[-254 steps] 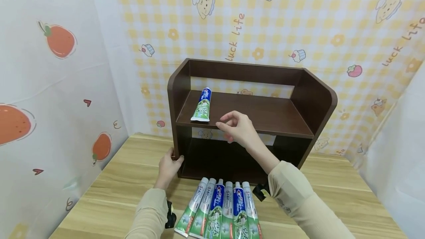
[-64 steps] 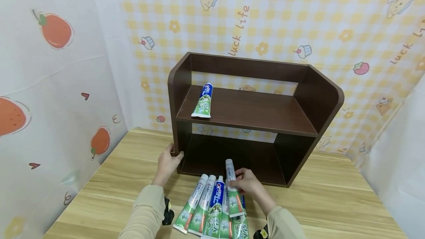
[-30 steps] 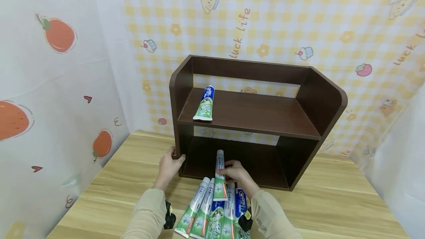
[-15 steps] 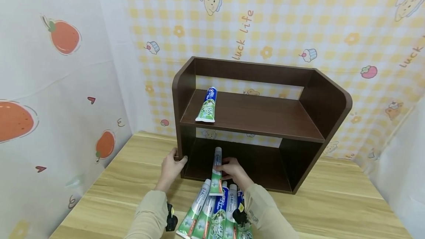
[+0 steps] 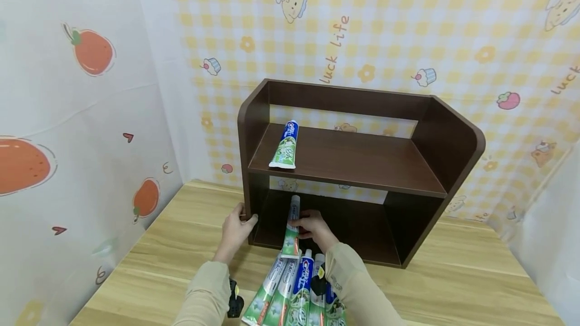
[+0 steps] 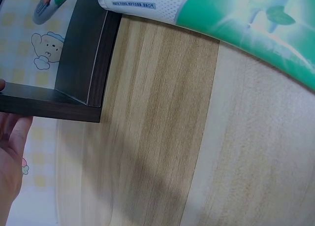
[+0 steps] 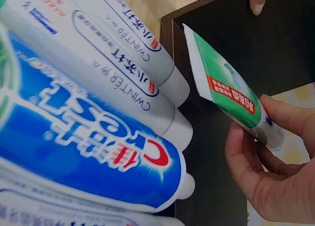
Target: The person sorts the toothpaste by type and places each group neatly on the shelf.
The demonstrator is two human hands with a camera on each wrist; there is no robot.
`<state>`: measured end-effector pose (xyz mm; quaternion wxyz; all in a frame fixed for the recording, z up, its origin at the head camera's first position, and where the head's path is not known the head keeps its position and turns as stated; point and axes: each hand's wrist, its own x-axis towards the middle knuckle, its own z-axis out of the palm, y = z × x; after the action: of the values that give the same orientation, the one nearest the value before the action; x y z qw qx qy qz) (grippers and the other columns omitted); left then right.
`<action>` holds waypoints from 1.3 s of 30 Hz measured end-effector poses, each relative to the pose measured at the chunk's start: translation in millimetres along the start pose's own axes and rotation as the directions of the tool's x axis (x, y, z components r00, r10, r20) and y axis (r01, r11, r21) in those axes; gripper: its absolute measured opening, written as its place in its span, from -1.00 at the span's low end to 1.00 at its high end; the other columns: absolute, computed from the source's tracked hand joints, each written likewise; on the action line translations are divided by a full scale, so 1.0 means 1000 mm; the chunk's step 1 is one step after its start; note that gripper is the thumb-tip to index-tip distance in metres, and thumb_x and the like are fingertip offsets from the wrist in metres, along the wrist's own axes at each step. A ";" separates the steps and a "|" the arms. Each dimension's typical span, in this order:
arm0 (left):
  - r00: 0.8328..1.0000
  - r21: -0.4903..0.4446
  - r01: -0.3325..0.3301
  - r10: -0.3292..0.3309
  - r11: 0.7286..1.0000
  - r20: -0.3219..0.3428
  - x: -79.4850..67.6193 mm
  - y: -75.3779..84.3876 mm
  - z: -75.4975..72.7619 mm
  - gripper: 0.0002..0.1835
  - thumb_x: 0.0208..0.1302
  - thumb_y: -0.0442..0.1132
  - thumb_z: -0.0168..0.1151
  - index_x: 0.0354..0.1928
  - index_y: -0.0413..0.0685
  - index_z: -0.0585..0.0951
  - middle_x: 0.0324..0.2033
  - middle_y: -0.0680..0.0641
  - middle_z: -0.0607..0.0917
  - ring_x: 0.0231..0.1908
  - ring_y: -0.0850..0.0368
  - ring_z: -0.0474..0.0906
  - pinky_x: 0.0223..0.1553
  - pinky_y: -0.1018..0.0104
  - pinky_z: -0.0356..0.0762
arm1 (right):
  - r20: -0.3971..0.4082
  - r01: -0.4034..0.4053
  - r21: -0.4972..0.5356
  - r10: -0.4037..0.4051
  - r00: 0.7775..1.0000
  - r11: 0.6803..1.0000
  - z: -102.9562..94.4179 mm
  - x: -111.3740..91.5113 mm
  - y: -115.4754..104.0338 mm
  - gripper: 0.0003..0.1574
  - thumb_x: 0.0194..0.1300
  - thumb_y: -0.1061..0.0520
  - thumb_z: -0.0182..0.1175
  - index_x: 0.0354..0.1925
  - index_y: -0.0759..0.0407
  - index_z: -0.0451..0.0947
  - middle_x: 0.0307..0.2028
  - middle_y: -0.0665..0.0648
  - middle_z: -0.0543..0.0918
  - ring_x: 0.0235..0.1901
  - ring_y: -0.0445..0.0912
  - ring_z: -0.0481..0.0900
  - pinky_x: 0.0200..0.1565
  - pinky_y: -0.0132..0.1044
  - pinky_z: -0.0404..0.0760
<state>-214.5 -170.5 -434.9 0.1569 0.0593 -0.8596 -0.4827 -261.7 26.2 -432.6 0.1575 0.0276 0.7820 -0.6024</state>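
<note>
My right hand (image 5: 316, 226) pinches a white-and-green toothpaste tube (image 7: 229, 83) between thumb and fingers. The tube's cap end points into the left part of the lower compartment of a dark brown two-tier shelf (image 5: 353, 157), and its flat end faces forward. At the shelf's left side panel (image 5: 246, 175), my left hand (image 5: 235, 229) grips the lower front edge, thumb inside and fingers outside. A blue-and-green toothpaste tube (image 5: 286, 146) lies on the upper tier near the left, cap to the back. Whether the held tube touches the lower board is unclear.
Several toothpaste tubes lie fanned out on the wooden table (image 5: 149, 286) before the shelf, among them a blue one (image 5: 302, 278) and a white-and-green one (image 5: 267, 288). The right forearm partly covers the row. A patterned cloth (image 5: 362, 24) hangs behind.
Earlier the right hand was empty by the upper tier. Since then it has lifted a white-and-green toothpaste tube from the row's right and carried it left and into the lower compartment. The left hand keeps its hold.
</note>
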 end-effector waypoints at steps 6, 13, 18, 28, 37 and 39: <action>1.000 0.001 -0.001 0.001 1.000 0.001 0.000 -0.001 0.000 -0.82 0.15 -0.27 0.15 -0.21 -0.19 0.48 -0.27 -0.23 0.65 -0.25 -0.07 0.63 -0.23 0.12 0.56 | -0.014 -0.023 0.032 0.023 1.000 0.999 0.006 0.011 0.000 -0.32 0.09 0.26 0.25 0.15 0.44 0.27 -0.18 0.30 0.57 -0.45 -0.09 0.52 -0.33 -0.21 0.64; 1.000 -0.003 0.006 -0.006 1.000 0.010 0.003 -0.001 -0.001 -0.79 0.15 -0.26 0.16 -0.18 -0.18 0.47 -0.26 -0.22 0.64 -0.24 -0.07 0.63 -0.25 0.14 0.57 | -0.026 -0.016 0.032 0.017 1.000 0.999 0.011 0.019 -0.003 -0.41 0.09 0.29 0.23 0.11 0.42 0.36 -0.16 0.32 0.59 -0.45 -0.10 0.54 -0.29 -0.17 0.64; 1.000 0.003 -0.001 0.001 1.000 0.014 0.004 -0.001 -0.002 -0.80 0.13 -0.26 0.17 -0.21 -0.16 0.46 -0.28 -0.21 0.64 -0.27 -0.04 0.63 -0.27 0.15 0.56 | -0.042 0.000 0.043 0.002 0.999 0.999 0.015 0.024 -0.005 -0.48 0.10 0.30 0.21 0.06 0.42 0.41 -0.16 0.31 0.59 -0.43 -0.09 0.53 -0.27 -0.14 0.64; 0.998 0.027 0.009 -0.011 1.000 0.063 0.004 0.007 -0.004 -0.69 0.09 -0.32 0.16 -0.09 -0.27 0.47 -0.22 -0.26 0.62 -0.18 -0.14 0.57 -0.22 0.10 0.56 | -0.052 -0.005 0.058 0.008 0.999 0.998 0.021 0.030 0.000 -0.49 0.10 0.31 0.20 0.06 0.43 0.42 -0.17 0.30 0.58 -0.43 -0.10 0.50 -0.29 -0.14 0.63; 0.972 0.053 0.123 -0.131 0.991 0.195 0.015 0.024 -0.016 -0.50 0.00 -0.40 0.13 0.06 -0.38 0.38 -0.08 -0.35 0.55 -0.09 -0.18 0.51 -0.16 0.08 0.54 | -0.048 -0.005 0.041 0.007 0.999 0.999 0.024 0.029 -0.006 -0.52 0.10 0.32 0.20 0.03 0.43 0.44 -0.18 0.29 0.58 -0.40 -0.08 0.54 -0.30 -0.14 0.63; 0.965 0.066 0.137 -0.148 0.988 0.215 0.016 0.026 -0.019 -0.49 -0.02 -0.41 0.14 0.07 -0.36 0.38 -0.10 -0.32 0.56 -0.14 -0.12 0.51 -0.18 0.11 0.53 | -0.044 -0.008 0.043 0.010 0.999 0.999 0.025 0.029 -0.007 -0.49 0.10 0.33 0.21 0.05 0.43 0.41 -0.18 0.29 0.57 -0.41 -0.08 0.55 -0.30 -0.13 0.63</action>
<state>-221.8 -175.9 -400.2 0.0245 0.0711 -0.8771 -0.4744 -286.0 -3.5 -439.6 0.1424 0.0479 0.7720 -0.6176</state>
